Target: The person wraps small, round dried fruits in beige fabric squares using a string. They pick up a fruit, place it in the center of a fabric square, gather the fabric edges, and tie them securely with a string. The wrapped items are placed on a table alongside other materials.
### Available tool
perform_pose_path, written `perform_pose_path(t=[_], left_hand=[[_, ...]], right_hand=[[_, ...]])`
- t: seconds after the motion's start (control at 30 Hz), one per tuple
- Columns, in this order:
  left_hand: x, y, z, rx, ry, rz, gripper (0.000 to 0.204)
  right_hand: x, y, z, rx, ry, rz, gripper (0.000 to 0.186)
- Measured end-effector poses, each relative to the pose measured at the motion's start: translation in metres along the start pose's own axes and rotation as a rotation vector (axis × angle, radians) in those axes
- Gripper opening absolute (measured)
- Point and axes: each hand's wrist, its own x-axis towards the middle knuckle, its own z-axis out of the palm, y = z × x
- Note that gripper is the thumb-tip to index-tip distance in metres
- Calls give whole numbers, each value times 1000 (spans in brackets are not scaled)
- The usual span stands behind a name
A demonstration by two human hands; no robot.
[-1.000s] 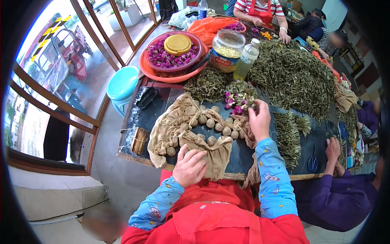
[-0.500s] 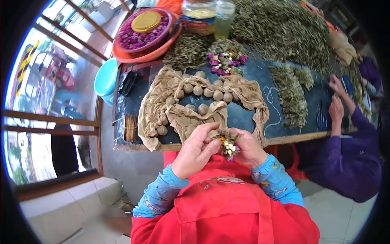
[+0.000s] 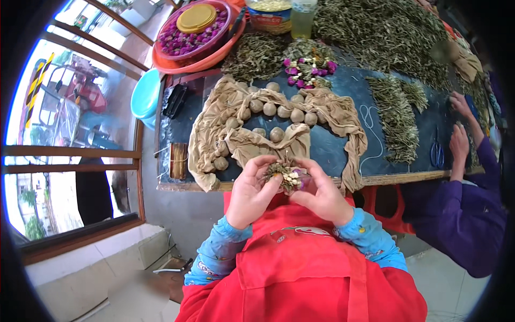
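Just over the table's front edge, a small bundle of dried herbs and flowers [image 3: 289,177] sits between my hands, with white, yellow and purple blooms showing. My left hand [image 3: 250,192] grips its left side, thumb pressed on the front. Curled around the right side is my right hand [image 3: 326,197], its fingertips partly behind the bundle. Directly beyond lies crumpled tan stretchy cloth [image 3: 206,129], with several round brownish balls [image 3: 270,109] on and along it. Farther back is a clump of dried herbs with purple and white flowers [image 3: 308,67].
Left: a tied bundle of sticks [image 3: 178,160], a black object [image 3: 174,101], a blue basin [image 3: 146,95]. Back: a bowl of purple flowers [image 3: 208,38], a jar [image 3: 270,19], a herb heap [image 3: 381,37]. Right: white string [image 3: 370,119], scissors [image 3: 437,153], a co-worker's hands [image 3: 459,144].
The bundle has turned between my hands and shifted slightly left and up. My right fingers have moved farther around it. The whole view has shifted a little.
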Motion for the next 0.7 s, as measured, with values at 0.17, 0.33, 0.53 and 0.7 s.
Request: perform_pose_path(t=[0.17,0.33,0.53,0.7], left_hand=[[-5,-4,-5,423,76,141,29],[-4,-20,-9,409,152,87,29],[-7,-7,6,145,59,-24,38],[-6,-10,-4,217,70,-82,37]], right_hand=[[1,2,0,-446,93,-191,36],[3,-9,4,-725,92,-376,26],[6,-1,9,-957,146,-482,26],[2,-8,14,-903,146,-463,26]])
